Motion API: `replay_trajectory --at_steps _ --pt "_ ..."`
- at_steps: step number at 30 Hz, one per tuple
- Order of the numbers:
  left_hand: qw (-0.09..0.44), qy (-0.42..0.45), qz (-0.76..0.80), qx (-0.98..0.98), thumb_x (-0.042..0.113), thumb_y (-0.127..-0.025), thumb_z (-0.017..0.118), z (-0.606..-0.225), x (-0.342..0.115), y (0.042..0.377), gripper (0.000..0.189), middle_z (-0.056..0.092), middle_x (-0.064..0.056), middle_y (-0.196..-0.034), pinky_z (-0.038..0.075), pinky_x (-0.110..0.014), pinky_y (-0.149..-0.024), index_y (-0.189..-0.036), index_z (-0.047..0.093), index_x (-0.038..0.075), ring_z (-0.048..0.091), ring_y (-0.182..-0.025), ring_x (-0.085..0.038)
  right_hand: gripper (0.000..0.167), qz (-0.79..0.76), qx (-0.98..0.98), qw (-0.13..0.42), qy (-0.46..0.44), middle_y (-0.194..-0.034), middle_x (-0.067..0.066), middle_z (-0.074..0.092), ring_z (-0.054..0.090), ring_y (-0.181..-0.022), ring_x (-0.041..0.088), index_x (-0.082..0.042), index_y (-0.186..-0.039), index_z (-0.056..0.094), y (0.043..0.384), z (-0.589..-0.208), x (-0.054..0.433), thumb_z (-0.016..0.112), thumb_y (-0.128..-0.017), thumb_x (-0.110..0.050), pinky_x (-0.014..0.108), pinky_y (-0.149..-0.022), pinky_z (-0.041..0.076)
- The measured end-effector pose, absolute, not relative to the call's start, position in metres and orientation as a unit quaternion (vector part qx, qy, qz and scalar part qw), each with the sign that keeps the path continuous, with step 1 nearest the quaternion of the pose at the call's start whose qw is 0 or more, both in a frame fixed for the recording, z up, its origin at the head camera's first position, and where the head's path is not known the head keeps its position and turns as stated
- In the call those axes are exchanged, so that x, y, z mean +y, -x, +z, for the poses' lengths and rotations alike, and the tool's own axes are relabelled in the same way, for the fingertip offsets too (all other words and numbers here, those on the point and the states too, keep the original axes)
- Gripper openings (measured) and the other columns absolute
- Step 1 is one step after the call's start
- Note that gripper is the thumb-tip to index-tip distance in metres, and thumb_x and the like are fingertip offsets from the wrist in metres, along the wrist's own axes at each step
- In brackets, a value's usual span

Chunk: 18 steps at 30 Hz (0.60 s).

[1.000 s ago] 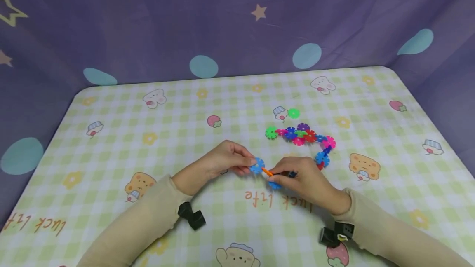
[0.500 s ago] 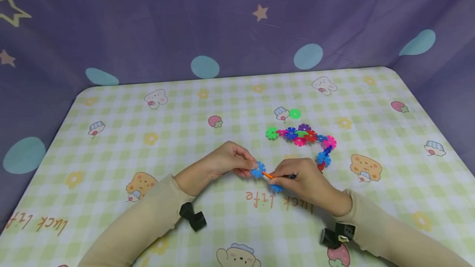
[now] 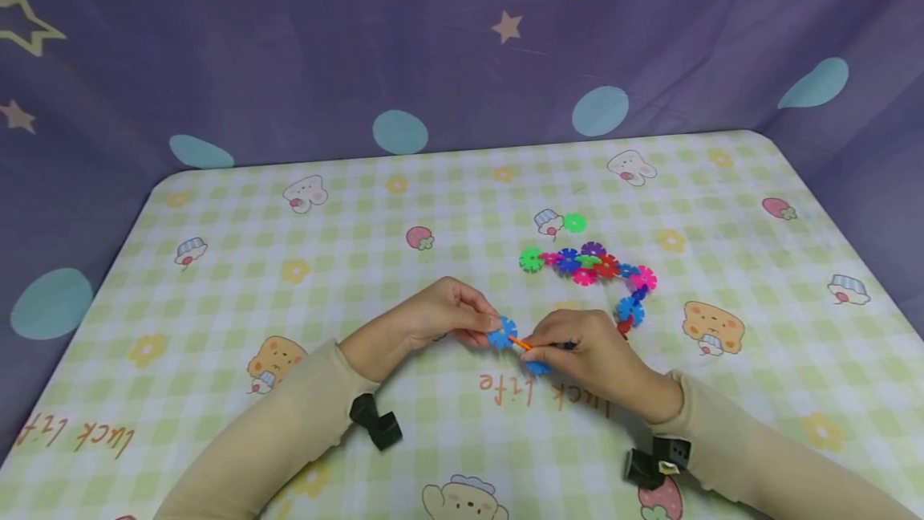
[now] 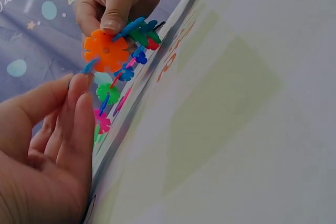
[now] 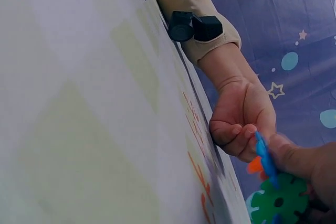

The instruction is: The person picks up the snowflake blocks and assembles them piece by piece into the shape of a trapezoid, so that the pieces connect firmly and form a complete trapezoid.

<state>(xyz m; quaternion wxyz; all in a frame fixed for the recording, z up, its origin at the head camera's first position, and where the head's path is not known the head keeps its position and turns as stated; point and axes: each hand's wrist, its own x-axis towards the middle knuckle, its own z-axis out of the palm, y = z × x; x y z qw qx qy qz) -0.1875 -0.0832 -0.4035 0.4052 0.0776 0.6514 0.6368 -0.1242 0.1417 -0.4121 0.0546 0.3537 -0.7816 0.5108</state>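
My left hand (image 3: 451, 313) pinches a light blue notched flower-shaped disc (image 3: 503, 332) between thumb and fingertips. An orange notched disc (image 4: 106, 51) meets that blue disc at its edge. The thumb and fingers of my right hand (image 3: 592, 343) pinch the orange disc. Beside the right thumb sits another blue disc (image 3: 537, 367), and the right wrist view shows a green disc (image 5: 278, 203) close to that hand. A chain of coloured interlocking discs (image 3: 568, 261) lies on the table behind the right hand. Whether it joins the held pieces is hidden by that hand.
One loose green disc (image 3: 574, 222) lies beyond the chain. The checked tablecloth (image 3: 346, 239) carries printed cartoons and lettering. A purple curtain (image 3: 303, 54) stands behind the table. Small black devices (image 3: 377, 422) are strapped at both wrists.
The light blue disc in my left hand has dipped slightly toward me, against the orange disc. Both hands keep their grip, and the head view has shifted a little.
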Motion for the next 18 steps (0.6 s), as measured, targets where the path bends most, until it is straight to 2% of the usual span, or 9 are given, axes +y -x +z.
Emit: replay_trajectory --at_steps 6,13,18 --pt "0.412 -0.075 0.631 0.653 -0.002 -0.085 0.064 -0.403 -0.081 0.187 0.012 0.066 -0.002 -0.062 0.054 -0.024 -0.055 -0.091 0.066 -0.012 0.064 -0.054 -0.011 0.009 0.514 -0.774 0.058 -0.364 -0.079 0.002 0.071 0.064 -0.074 0.011 -0.005 -0.081 0.076 0.123 -0.411 0.142 0.077 -0.074 -0.001 0.018 -0.064 0.050" --pt "0.427 -0.114 0.554 0.706 0.006 -0.085 0.068 -0.400 -0.085 0.192 0.014 0.067 -0.004 -0.063 0.054 -0.026 -0.054 -0.089 0.069 -0.007 0.064 -0.055 -0.011 0.007 0.499 -0.785 -0.005 -0.367 -0.082 -0.002 0.071 0.063 -0.071 0.004 -0.009 -0.085 0.075 0.120 -0.409 0.140 0.076 -0.078 -0.008 0.019 -0.059 0.050" --pt "0.396 -0.150 0.531 0.734 0.014 -0.087 0.068 -0.391 -0.089 0.208 0.020 0.071 -0.006 -0.072 0.055 -0.030 -0.059 -0.093 0.071 -0.004 0.065 -0.061 -0.014 0.007 0.489 -0.790 -0.040 -0.368 -0.084 -0.004 0.071 0.061 -0.069 0.001 -0.010 -0.088 0.074 0.117 -0.407 0.141 0.074 -0.081 -0.012 0.020 -0.058 0.050"
